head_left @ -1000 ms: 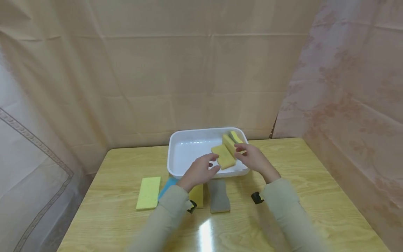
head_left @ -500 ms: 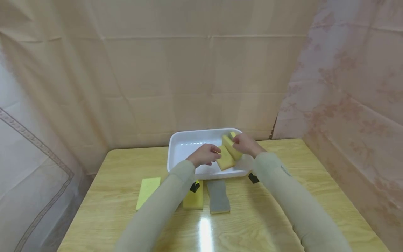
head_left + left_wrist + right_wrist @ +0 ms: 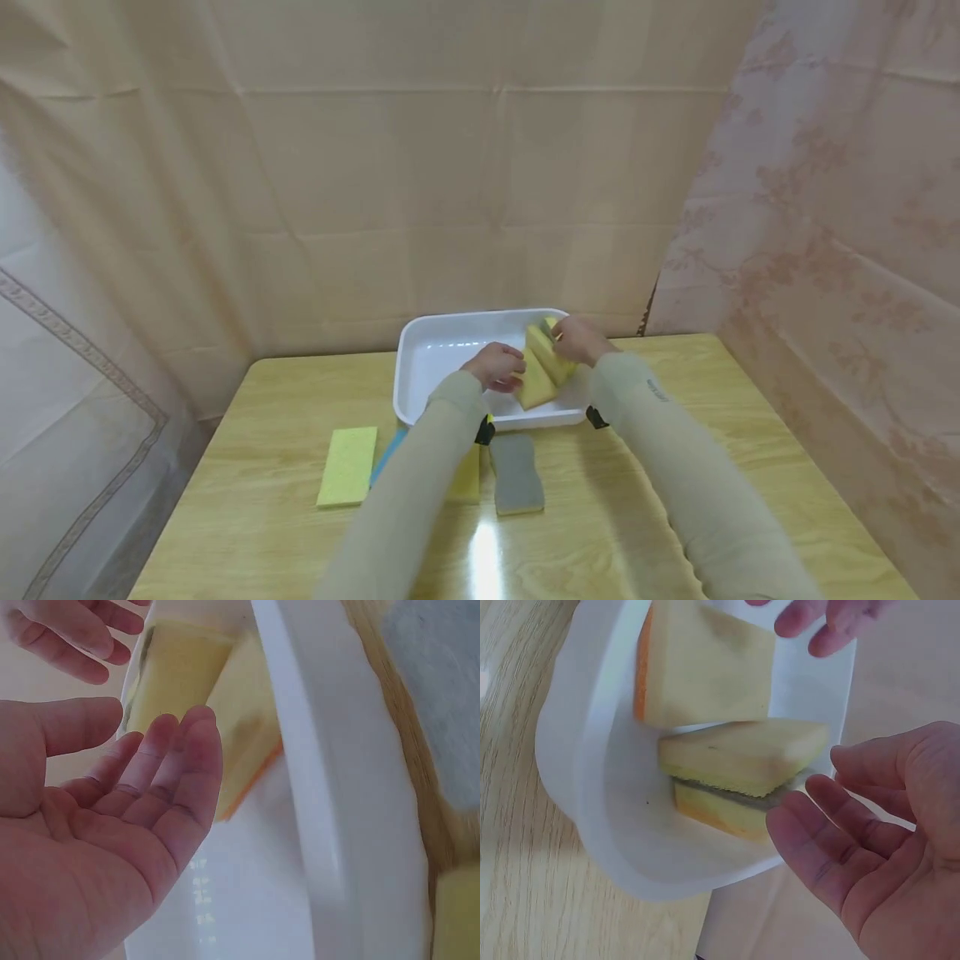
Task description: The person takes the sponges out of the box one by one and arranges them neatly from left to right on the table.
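Observation:
A white tray [image 3: 422,367] stands at the back of the table with yellow sponges in its right part. One sponge [image 3: 709,667] with an orange underside lies toward the tray's middle. Beside it a second sponge [image 3: 742,750] leans over a third sponge [image 3: 720,811] that has a grey scouring layer. My left hand [image 3: 497,367] hovers over the tray just left of the first sponge, fingers loosely bent, nothing in its palm. At the right end my right hand [image 3: 580,340] has relaxed fingers by the leaning pair; whether the fingertips touch them is unclear.
In front of the tray lie a pale yellow sponge [image 3: 347,467], a blue piece [image 3: 386,460] and a yellow sponge [image 3: 466,479], the latter two partly behind my left sleeve. A grey wavy-edged sponge [image 3: 516,475] lies to their right. Curtains hang behind the table.
Both hands first reached farther into the tray; my right hand rose toward its back right corner. Over the last half second they shift only slightly. The sponges stay nearly as they were.

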Demonstrator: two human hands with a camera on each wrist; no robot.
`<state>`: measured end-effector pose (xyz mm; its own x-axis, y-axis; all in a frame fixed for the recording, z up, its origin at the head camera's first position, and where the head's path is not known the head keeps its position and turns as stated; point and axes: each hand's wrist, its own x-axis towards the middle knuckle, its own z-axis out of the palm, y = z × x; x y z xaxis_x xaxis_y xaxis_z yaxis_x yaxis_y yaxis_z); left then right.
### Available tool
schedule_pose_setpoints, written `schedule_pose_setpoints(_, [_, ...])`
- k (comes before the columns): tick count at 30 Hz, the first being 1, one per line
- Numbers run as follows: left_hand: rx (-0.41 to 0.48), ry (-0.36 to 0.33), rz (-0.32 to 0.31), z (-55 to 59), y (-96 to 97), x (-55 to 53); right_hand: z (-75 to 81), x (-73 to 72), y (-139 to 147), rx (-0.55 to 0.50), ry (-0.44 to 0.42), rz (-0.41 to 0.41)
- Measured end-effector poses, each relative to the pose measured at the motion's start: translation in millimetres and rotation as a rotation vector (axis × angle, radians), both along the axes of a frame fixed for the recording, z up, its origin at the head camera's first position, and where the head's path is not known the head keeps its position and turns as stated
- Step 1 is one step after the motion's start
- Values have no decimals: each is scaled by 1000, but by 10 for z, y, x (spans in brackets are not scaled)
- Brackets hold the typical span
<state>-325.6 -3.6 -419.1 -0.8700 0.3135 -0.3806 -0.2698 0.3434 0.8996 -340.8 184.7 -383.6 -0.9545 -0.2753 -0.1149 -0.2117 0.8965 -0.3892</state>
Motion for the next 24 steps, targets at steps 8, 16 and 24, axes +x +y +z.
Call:
schedule_pose_setpoints(8, [22,-31,34,-71,161,-43,-118,21,34,-33,-59,-57])
schedule_pose_setpoints(16, [-36,-30,30,-114,301,-86,-156,54,42,-53,-64,-136])
schedule_pose_setpoints(24, [-54,-50,42,-129,346,-113,-161,67,45,-31,-53,-157])
